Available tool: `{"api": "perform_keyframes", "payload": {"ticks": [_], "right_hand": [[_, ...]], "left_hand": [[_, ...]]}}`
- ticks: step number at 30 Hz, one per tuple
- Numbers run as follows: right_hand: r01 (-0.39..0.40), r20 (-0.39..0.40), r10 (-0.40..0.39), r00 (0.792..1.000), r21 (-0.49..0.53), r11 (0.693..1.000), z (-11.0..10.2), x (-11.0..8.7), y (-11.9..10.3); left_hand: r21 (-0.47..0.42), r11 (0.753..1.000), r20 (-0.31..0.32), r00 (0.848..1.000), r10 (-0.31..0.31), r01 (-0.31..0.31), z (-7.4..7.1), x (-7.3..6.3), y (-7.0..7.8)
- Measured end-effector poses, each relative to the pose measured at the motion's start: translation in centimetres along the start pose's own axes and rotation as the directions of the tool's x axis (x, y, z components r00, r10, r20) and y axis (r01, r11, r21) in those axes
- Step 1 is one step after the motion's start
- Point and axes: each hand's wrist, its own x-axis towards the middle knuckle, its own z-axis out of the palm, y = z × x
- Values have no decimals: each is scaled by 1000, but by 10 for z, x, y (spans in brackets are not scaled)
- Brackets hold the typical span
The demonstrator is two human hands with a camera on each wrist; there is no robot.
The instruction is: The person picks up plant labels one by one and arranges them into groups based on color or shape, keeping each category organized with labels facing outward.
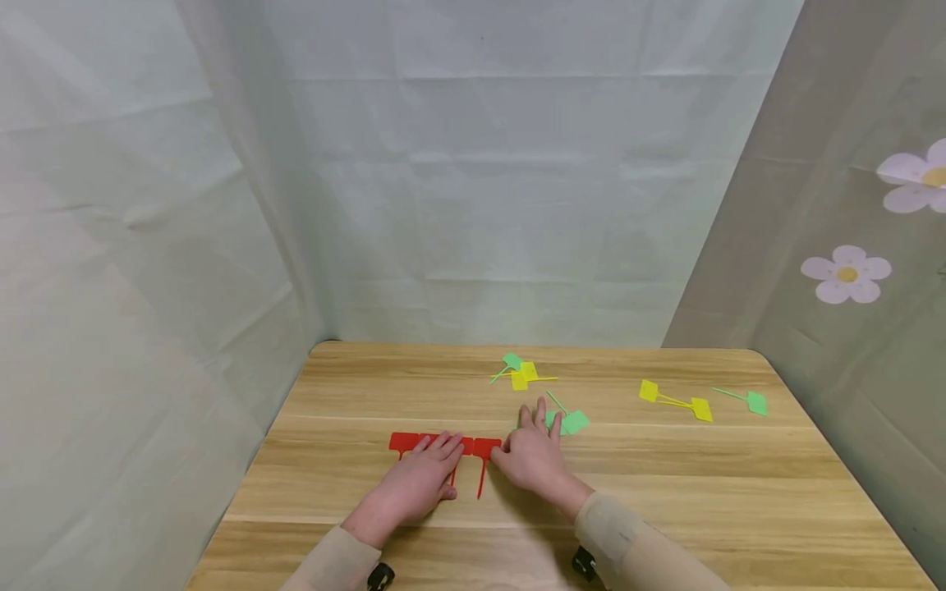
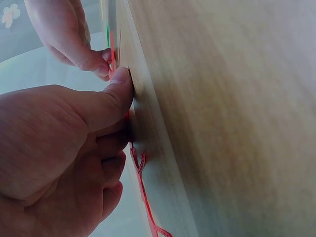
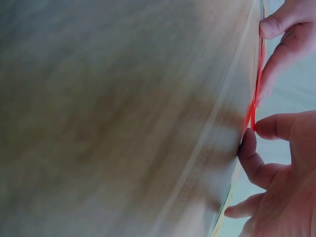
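Several red cable tie tags (image 1: 402,442) lie side by side in a row on the wooden table, their thin straps pointing toward me. My left hand (image 1: 423,478) rests over the middle of the row, its fingers stretched out and pressing on the tags. At the right end of the row, my right hand (image 1: 534,456) pinches the edge of the last red tag (image 1: 486,447) between thumb and index finger. In the right wrist view that red tag (image 3: 252,114) is tilted at the fingertips. Green tags (image 1: 575,423) lie just beyond the right hand, partly hidden by its fingers.
A small cluster of yellow tags (image 1: 520,381) and a green tag (image 1: 512,360) lies near the table's back edge. Farther right are two yellow tags (image 1: 700,409) and another green tag (image 1: 756,403). Fabric curtains (image 1: 488,205) stand behind and beside the table (image 1: 739,501).
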Motion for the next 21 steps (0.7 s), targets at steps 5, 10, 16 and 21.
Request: {"api": "perform_keyframes", "payload": {"ticks": [5, 10, 16, 21], "right_hand": [[11, -7, -11, 1000, -9, 1000, -1, -1, 0], [19, -16, -20, 1000, -15, 1000, -1, -2, 3], [23, -22, -23, 1000, 1, 1000, -2, -2, 4], [20, -19, -19, 1000, 22, 1000, -2, 0, 4]], "left_hand": [[5, 1000, -2, 1000, 5, -5, 0, 0, -1], [11, 1000, -3, 1000, 14, -14, 0, -1, -1], [20, 1000, -9, 1000, 18, -18, -1, -2, 0], [12, 1000, -8, 1000, 9, -9, -2, -2, 1]]}}
